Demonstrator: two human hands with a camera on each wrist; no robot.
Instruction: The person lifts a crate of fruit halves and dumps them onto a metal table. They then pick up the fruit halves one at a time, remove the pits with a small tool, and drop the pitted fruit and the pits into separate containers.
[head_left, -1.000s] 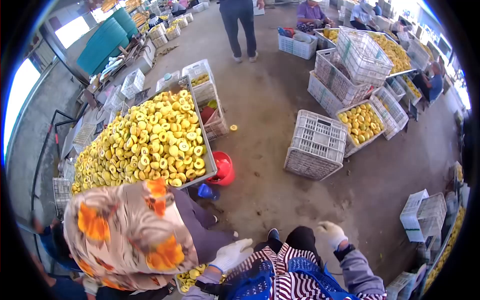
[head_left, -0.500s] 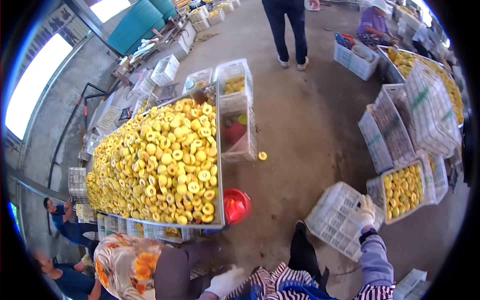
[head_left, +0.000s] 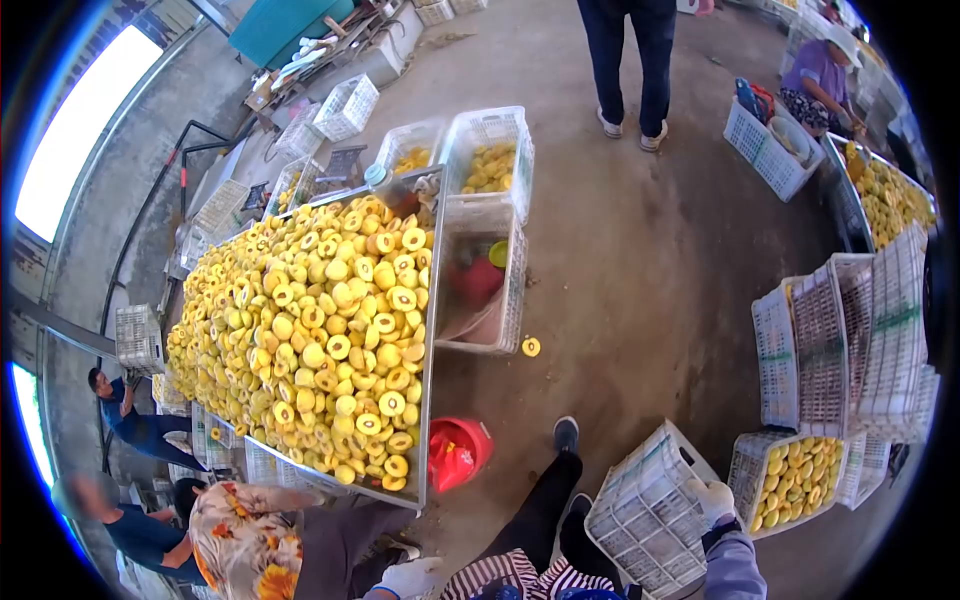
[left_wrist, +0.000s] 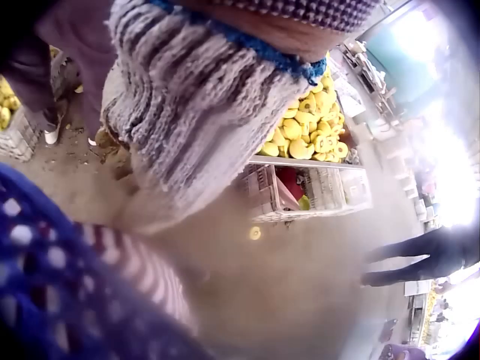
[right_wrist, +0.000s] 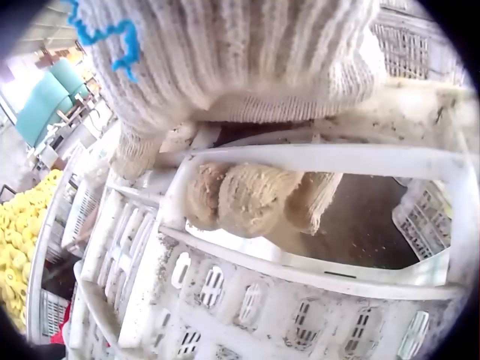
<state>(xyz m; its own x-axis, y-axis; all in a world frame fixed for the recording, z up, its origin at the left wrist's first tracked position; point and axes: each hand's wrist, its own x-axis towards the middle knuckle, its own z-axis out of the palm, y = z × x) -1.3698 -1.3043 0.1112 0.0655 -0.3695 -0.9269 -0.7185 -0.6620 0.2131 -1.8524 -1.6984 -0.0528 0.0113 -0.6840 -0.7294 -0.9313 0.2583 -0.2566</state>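
In a white knitted glove, my right hand (head_left: 712,500) grips the rim of a white plastic crate (head_left: 650,515) beside my legs. The right wrist view shows the gloved fingers (right_wrist: 255,199) curled through the handle slot of the crate (right_wrist: 300,300). My left hand (head_left: 410,577), also gloved, hangs low by my striped clothing, apart from the crate. The left wrist view shows mostly the glove's cuff and back (left_wrist: 195,112); its fingers are blurred and hold nothing visible.
A metal-edged table (head_left: 425,400) heaped with halved yellow fruit (head_left: 320,330) stands at left, a red bucket (head_left: 460,452) at its corner. Stacked crates (head_left: 820,345) and a fruit-filled crate (head_left: 800,480) stand at right. A person in flowered clothing (head_left: 245,540) bends at lower left; another stands ahead (head_left: 630,60).
The right hand has gone from empty to gripping the crate, which now stands tilted closer to my legs. The left hand has moved lower and leftward. The view has shifted toward the fruit table.
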